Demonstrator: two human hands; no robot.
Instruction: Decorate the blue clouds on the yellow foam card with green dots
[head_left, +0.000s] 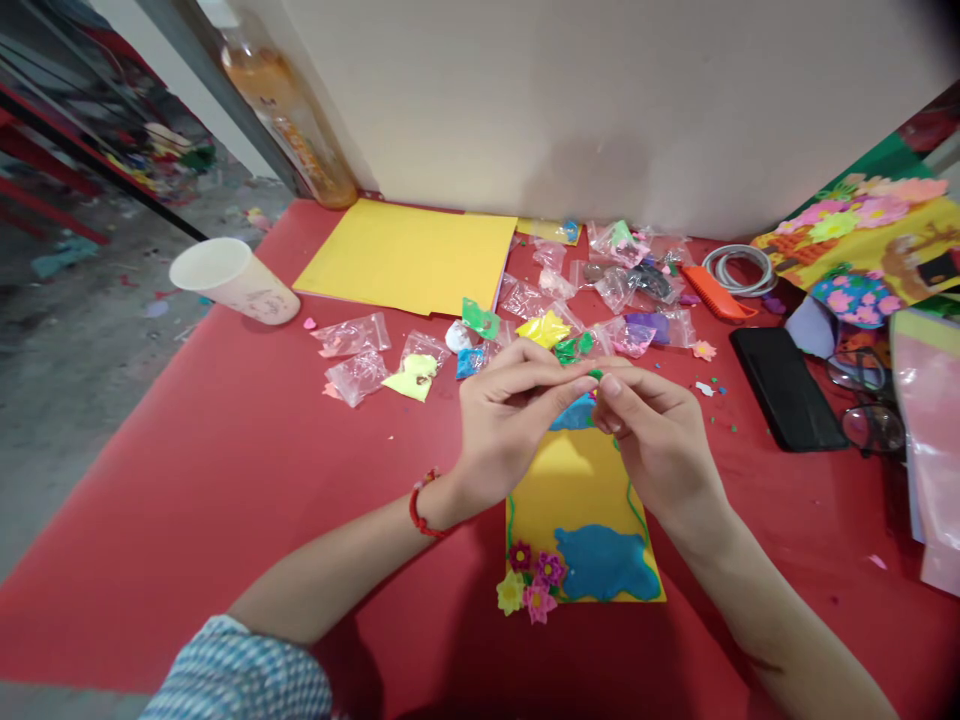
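My left hand (pixel 506 420) and my right hand (pixel 660 430) meet above a yellow card, fingertips closed together on a small piece of green clay (pixel 596 375). Both thumbs and forefingers pinch it. Below them lies the yellow card (pixel 570 480), partly covered by my hands. Blue clay (pixel 604 562) is spread flat near its lower edge, and another blue patch (pixel 574 413) shows at the top. A thin green clay line (pixel 636 503) runs down the right side. Clay flowers (pixel 538 600) in pink, purple and yellow cluster at the lower left corner.
Small plastic bags of coloured clay (pixel 544 328) are scattered behind my hands. Yellow sheets (pixel 412 255), a tilted paper cup (pixel 234 280) and a bottle (pixel 289 120) stand or lie left. Right are an orange comb (pixel 716 293), a coiled cable (pixel 741 270), a phone (pixel 787 388) and glasses (pixel 870 425).
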